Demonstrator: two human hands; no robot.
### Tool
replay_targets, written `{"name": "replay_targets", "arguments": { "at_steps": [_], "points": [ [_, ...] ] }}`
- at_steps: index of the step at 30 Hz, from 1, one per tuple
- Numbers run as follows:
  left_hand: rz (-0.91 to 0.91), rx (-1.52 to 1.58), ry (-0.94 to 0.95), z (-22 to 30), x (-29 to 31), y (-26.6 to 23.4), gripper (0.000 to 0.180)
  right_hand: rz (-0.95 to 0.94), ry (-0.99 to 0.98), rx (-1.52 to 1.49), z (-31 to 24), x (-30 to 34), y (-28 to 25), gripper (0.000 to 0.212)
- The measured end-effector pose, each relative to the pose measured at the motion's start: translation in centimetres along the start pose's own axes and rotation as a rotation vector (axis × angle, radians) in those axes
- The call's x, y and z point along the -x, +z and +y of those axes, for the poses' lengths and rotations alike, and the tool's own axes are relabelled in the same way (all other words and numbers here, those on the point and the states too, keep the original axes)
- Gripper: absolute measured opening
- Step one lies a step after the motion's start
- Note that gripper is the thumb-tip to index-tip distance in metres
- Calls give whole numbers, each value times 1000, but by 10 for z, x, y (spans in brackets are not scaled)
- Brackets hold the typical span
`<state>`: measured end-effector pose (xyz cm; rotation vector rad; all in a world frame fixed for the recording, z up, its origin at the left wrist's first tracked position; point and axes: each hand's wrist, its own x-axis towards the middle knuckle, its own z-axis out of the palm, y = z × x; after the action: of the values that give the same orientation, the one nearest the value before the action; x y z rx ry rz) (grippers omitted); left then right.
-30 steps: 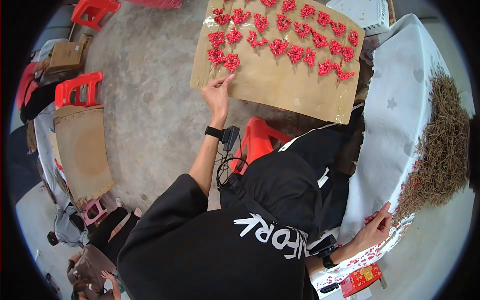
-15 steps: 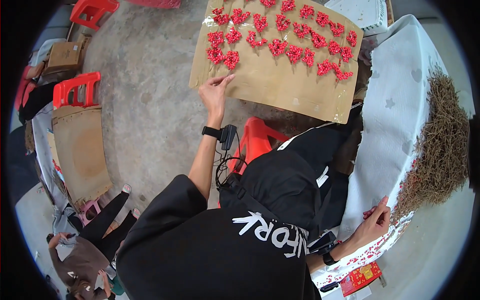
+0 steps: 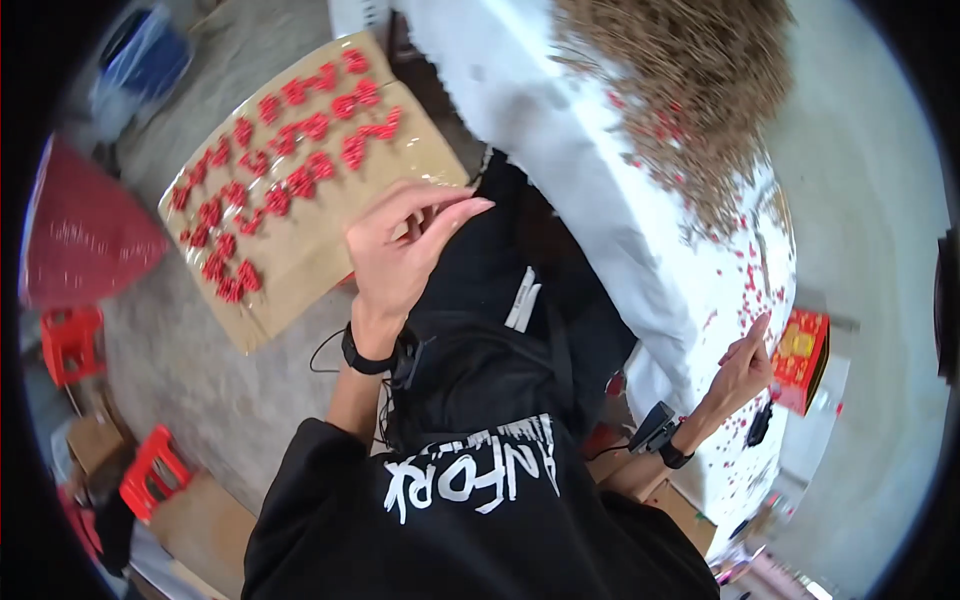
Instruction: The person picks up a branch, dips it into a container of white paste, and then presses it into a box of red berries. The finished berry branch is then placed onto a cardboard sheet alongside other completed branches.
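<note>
My left hand [image 3: 392, 250] is raised at the near right edge of a brown cardboard sheet [image 3: 300, 275]. Its thumb and fingertips are pinched together; anything between them is too small to make out. Rows of red berry sprigs [image 3: 302, 182] lie across the sheet. Over the white cloth-covered table [image 3: 600, 230] at the right is my right hand [image 3: 742, 372], its fingers curled in. Whatever it may hold is hidden. Loose red berries [image 3: 750, 290] are scattered on the cloth just beyond that hand.
A heap of thin brown stems [image 3: 690, 80] lies on the table's far part. A red and gold box [image 3: 800, 355] is right of my right hand. On the left are red stools [image 3: 155, 475], a large red bag [image 3: 85, 230] and a blue container in clear plastic [image 3: 145, 55].
The view has turned right, so the cardboard now appears further left and tilted. My left hand has moved off the sheet's near left edge towards its right edge. My right hand is nearer the loose berries.
</note>
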<state>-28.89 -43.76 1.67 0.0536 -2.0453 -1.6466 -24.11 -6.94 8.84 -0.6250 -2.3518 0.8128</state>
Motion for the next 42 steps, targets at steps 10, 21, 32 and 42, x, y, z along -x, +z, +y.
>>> {"name": "replay_targets", "arguments": {
  "at_steps": [10, 21, 32, 42],
  "points": [
    [-364, -186, 553, 29, -111, 157, 20, 297, 130, -56, 103, -14, -42, 40],
    [-630, -552, 641, 73, -169, 227, 17, 253, 251, 200, 115, -18, -36, 45],
    [-706, -491, 554, 80, -178, 213, 18, 276, 317, 70, 104, -30, -32, 30],
    [-722, 157, 454, 85, -66, 228, 8, -194, -45, -293, -18, -56, 10, 40]
  ]
}}
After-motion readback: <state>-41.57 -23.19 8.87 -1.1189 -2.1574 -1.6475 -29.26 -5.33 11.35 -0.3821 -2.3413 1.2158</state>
